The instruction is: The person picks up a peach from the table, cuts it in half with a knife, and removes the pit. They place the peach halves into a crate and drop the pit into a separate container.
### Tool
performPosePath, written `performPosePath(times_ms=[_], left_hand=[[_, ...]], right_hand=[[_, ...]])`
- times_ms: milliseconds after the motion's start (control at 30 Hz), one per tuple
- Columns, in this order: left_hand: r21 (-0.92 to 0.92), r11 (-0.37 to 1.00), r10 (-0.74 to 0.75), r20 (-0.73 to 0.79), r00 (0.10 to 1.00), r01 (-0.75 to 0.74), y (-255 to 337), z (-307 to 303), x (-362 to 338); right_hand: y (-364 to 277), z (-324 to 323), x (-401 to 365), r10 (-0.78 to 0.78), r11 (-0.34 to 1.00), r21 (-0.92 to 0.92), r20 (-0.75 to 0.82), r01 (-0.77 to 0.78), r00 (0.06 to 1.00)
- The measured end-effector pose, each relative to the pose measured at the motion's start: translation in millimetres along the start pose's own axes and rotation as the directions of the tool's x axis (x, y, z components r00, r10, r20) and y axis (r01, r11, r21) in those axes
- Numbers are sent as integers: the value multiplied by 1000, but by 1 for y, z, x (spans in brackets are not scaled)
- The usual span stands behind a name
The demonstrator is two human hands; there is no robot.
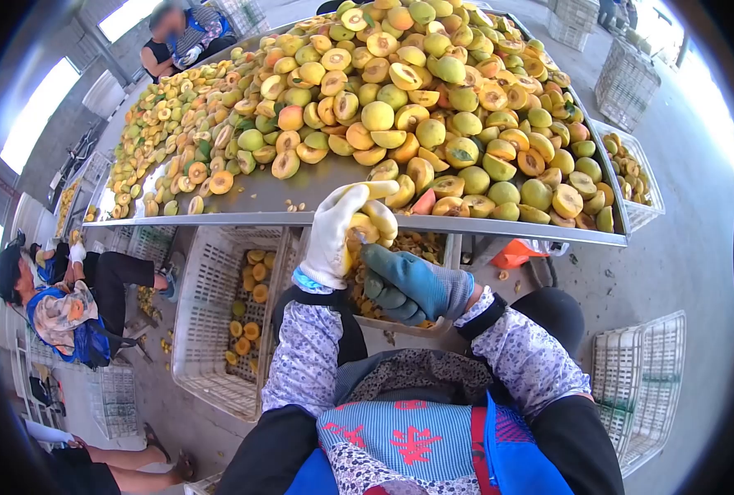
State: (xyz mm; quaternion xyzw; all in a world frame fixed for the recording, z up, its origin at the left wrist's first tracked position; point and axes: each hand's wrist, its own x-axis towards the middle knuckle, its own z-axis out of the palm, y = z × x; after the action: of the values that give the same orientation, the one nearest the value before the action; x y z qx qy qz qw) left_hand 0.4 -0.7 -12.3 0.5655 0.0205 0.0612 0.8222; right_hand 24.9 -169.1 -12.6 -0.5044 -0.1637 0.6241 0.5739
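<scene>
My left hand (334,231), in a white and yellow glove, holds a halved yellow fruit (357,235) just past the table's near edge. Closed beside it is my right hand (408,280), in a blue-grey glove, around a small tool whose tip touches the fruit; most of the tool is hidden by the fingers. Beyond both hands, a large heap of halved fruit (383,91), yellow-green to orange, covers much of the metal table (317,186). Some halves lie cut side up.
Under the table edge stand a white crate (210,330) with some fruit halves and a crate of cut pieces (437,326). More crates (639,371) stand at right. A person (70,305) sits at left; other people are at the far left corner and lower left.
</scene>
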Motion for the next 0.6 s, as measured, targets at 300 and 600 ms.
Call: performPosePath(times_ms=[300, 600], left_hand=[[-176, 983, 62, 12, 998, -59, -10, 1, -1], [-221, 972, 72, -58, 996, -83, -13, 8, 5]], right_hand=[[13, -2, 8, -59, 984, 175, 145, 33, 988], [14, -5, 7, -60, 974, 226, 180, 18, 982]])
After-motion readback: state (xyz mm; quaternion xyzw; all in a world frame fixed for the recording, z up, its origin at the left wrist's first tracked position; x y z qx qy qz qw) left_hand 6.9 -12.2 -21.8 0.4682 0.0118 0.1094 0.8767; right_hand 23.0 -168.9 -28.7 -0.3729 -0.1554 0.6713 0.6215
